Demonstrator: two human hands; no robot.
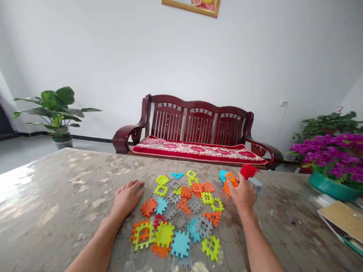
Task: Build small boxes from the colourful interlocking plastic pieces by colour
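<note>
Several flat plastic interlocking tiles (pixel 181 215) in green, orange, blue, grey and red lie spread on a marbled table (pixel 62 196). My left hand (pixel 127 197) rests flat on the table, fingers stretched out, just left of the tiles and holding nothing. My right hand (pixel 242 194) is at the right side of the spread, its fingers closed round an orange tile (pixel 230 181) that belongs to a small joined cluster with blue, grey and red pieces (pixel 248 172).
A dark wooden bench (pixel 195 124) with a red cushion stands behind the table. A leafy potted plant (pixel 56 113) is at the back left. Purple flowers in a green bowl (pixel 331 187) and a brown book (pixel 344 219) sit at the table's right.
</note>
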